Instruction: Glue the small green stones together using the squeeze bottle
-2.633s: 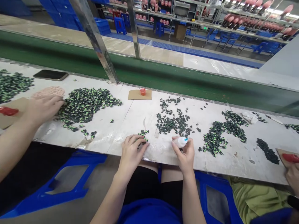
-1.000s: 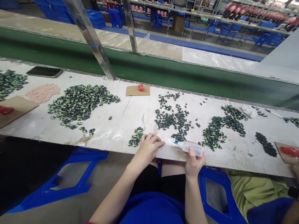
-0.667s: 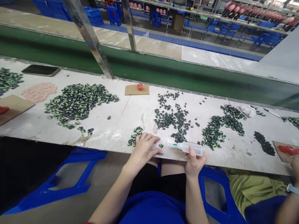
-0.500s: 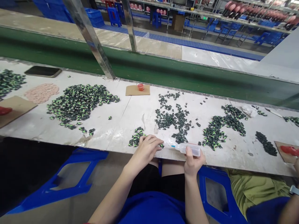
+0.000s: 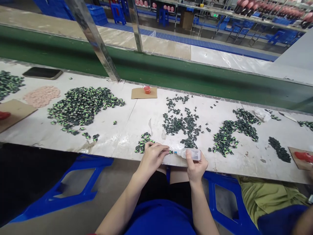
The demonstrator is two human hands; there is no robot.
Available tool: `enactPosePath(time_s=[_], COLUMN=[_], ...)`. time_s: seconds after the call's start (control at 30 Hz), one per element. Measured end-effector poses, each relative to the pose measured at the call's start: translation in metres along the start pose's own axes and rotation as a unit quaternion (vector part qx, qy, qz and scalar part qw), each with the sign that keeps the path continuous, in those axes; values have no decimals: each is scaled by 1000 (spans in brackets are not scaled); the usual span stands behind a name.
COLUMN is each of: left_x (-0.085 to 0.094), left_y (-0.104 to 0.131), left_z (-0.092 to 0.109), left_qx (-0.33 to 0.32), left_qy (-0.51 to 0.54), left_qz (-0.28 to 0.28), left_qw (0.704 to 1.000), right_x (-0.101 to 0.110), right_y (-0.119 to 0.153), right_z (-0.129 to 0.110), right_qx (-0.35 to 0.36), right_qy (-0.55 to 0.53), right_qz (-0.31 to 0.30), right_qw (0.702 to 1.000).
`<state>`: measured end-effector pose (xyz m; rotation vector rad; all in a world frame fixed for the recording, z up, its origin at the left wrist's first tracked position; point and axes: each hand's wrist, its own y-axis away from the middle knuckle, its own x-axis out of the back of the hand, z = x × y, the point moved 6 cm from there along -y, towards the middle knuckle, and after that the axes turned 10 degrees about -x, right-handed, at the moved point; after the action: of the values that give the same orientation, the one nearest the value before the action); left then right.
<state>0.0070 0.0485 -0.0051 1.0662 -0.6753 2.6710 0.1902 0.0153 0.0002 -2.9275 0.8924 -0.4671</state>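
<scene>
Between the fingertips of my left hand (image 5: 154,157) is a small black-and-green piece (image 5: 170,152), pinched near the table's front edge. My right hand (image 5: 197,164) is wrapped round a clear squeeze bottle (image 5: 193,154), tilted nearly flat. The bottle's blue nozzle tip (image 5: 175,152) points left, at or very close to the piece; I cannot tell if they touch. Just left of my left hand's fingers lies a small pile of black-and-green pieces (image 5: 141,145). Beyond the bottle are scattered small dark parts (image 5: 177,125).
A large pile of black-and-green pieces (image 5: 84,106) lies to the left, beside flat pink pieces (image 5: 42,96) and a phone (image 5: 42,73). A red cup (image 5: 147,89) stands on cardboard (image 5: 137,94). More dark pieces (image 5: 223,138) lie right. A co-worker's lap (image 5: 271,195) is at far right.
My right hand has brought the bottle left, so its nozzle tip is now at the piece in my left fingers. My left hand has barely moved.
</scene>
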Motion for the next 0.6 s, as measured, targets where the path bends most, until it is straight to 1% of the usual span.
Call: enactPosePath(time_s=[0.13,0.33,0.47,0.6], left_x=[-1,1,1,1], left_y=[0,0,0,1], left_z=[-1,-1,-1,-2], left_qx=[3,1,5,14], left_qy=[4,3,7,10], left_qz=[-5,11,14,16], left_qw=[1000,1000,1000,1000], right_x=[-2,-2,1,1], right_y=[-1,0,0,0], right_z=[1,-1,-2,-1], right_qx=[5,3,-3,1], right_qy=[18,36,34,19], right_qz=[-1,10,32,29], right_qw=[1000,999,999,999])
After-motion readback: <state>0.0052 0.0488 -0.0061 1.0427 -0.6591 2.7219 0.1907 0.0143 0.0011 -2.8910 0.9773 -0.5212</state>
